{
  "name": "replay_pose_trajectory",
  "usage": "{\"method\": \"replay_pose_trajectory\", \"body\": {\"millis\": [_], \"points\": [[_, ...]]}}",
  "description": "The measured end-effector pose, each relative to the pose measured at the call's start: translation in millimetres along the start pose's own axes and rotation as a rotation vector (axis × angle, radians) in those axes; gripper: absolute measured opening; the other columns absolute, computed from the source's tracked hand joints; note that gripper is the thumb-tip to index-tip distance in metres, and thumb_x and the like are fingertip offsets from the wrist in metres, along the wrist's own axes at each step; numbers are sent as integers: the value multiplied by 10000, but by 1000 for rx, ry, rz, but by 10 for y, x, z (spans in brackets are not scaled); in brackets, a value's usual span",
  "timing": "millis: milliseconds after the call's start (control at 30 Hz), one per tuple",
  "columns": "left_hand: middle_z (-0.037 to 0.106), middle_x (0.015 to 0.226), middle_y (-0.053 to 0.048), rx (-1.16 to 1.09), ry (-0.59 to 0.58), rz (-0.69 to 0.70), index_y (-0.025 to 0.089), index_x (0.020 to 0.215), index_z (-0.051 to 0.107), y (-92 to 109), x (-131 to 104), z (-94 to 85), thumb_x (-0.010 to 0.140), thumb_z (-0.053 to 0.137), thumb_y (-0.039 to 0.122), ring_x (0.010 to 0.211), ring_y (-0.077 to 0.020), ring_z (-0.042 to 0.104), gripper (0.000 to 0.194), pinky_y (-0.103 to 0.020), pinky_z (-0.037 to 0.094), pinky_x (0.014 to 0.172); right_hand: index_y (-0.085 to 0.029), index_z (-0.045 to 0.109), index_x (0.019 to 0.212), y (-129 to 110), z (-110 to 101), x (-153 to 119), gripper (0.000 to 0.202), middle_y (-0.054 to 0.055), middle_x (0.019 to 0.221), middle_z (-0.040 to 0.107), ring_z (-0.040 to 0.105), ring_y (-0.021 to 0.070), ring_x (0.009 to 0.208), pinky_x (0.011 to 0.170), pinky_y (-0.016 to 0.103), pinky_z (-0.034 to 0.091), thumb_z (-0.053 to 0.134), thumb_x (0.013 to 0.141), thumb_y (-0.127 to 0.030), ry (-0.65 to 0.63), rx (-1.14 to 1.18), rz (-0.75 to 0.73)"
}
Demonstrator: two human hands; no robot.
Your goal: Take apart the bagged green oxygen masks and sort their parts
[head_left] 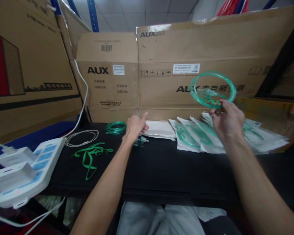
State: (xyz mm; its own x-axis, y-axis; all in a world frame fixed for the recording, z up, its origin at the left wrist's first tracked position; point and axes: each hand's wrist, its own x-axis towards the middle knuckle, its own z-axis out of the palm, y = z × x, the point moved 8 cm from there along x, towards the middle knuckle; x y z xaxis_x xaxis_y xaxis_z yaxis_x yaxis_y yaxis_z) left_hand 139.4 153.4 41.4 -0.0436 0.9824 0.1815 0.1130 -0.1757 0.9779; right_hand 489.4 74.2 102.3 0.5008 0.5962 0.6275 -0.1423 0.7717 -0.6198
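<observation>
My right hand [227, 119] holds up a coil of green tubing [234, 86], pinched at its lower edge, with a clear and green fitting inside the loop. My left hand [136, 125] is over the back of the black table, at the left end of a white packet [159, 129]; its thumb points up, and what its fingers touch is partly hidden. Just below that hand lies a small clear greenish part [140, 141]. Another green tubing coil [115, 127] rests to the left. Several white pouches with green tubing [187, 135] lie at the right, partly behind my right forearm.
Green straps [89, 156] lie left of my forearm. A white power strip [42, 166] with plugged-in adapters and a pale looped cable [81, 138] occupy the left side. Cardboard boxes [107, 85] wall the back. The black table's front edge [173, 195] runs above my lap.
</observation>
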Motion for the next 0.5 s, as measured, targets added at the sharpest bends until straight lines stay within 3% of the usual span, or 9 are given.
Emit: {"method": "replay_pose_trajectory", "body": {"millis": [67, 133, 200, 333, 500], "points": [[750, 944, -209, 233, 26, 54, 138, 703, 737, 87, 0, -22, 878, 630, 491, 1267, -401, 562, 408, -454, 397, 1092, -257, 660, 748, 13, 40, -11, 81, 19, 764, 613, 523, 151, 627, 548, 302, 425, 725, 793, -280, 2, 21, 14], [690, 1210, -195, 466, 8, 91, 147, 887, 755, 152, 35, 54, 896, 641, 395, 1389, -378, 436, 273, -462, 327, 1146, -238, 659, 743, 27, 83, -26, 86, 9, 750, 601, 529, 143, 629, 532, 284, 424, 724, 786, -275, 1, 43, 29], [607, 1350, -157, 654, -58, 85, 164, 1101, 705, 146, 123, 201, 904, 661, 318, 1368, -336, 458, 255, -485, 368, 1123, -225, 662, 754, 39, 136, -48, 94, 4, 740, 601, 538, 138, 635, 525, 265, 429, 733, 784, -279, -14, 59, 56], [601, 1295, -108, 912, -242, -7, 180, 1266, 594, -45, 370, 549, 961, 609, 341, 1104, -242, 624, 345, -461, 545, 925, -196, 678, 758, 26, 216, -102, 68, 10, 714, 611, 535, 128, 612, 512, 244, 433, 712, 798, -240, -33, 75, 103], [590, 1318, -119, 1037, -366, -51, 183, 1278, 593, -316, 545, 959, 948, 628, 344, 1143, -262, 611, 369, -469, 534, 946, -187, 689, 784, 20, 286, -135, 97, 3, 706, 619, 533, 113, 584, 509, 225, 442, 632, 861, -198, -87, 71, 122]]}}
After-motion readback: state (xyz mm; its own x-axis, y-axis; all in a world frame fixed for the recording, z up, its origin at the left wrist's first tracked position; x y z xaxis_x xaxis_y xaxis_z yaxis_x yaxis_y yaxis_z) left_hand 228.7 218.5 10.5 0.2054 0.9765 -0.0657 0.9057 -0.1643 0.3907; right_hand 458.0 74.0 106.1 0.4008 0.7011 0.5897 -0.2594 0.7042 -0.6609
